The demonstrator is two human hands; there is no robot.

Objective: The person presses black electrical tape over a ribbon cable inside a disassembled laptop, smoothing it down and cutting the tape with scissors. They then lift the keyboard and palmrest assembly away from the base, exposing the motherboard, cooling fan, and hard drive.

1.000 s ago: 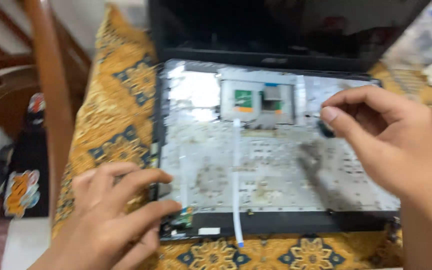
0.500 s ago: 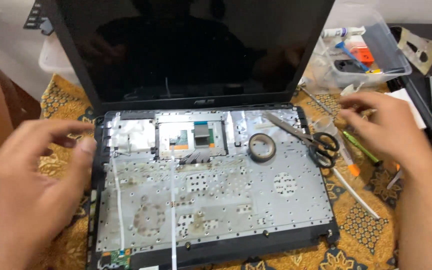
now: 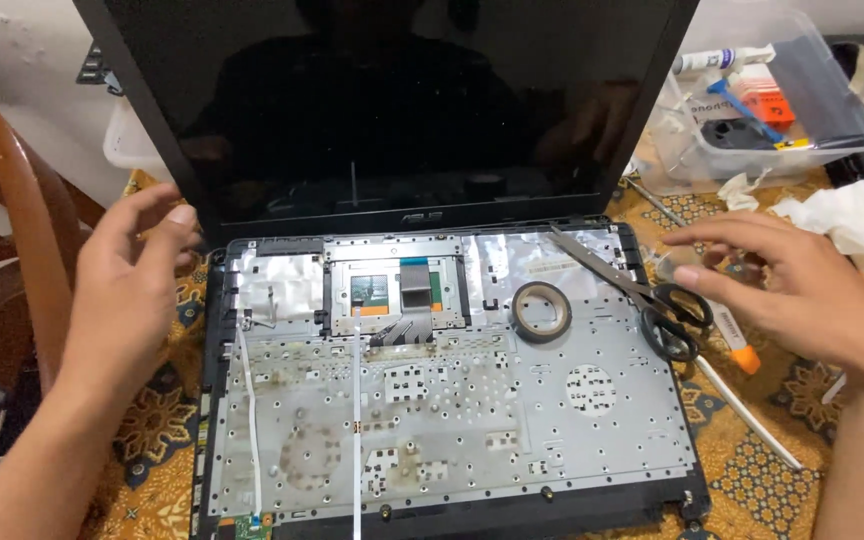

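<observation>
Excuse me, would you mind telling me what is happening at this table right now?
A person has an opened laptop in front of them, its metal underside bared. The left hand hovers open at the laptop's left edge. The right hand hovers open beside the scissors. A tape roll rests on the metal plate.
</observation>
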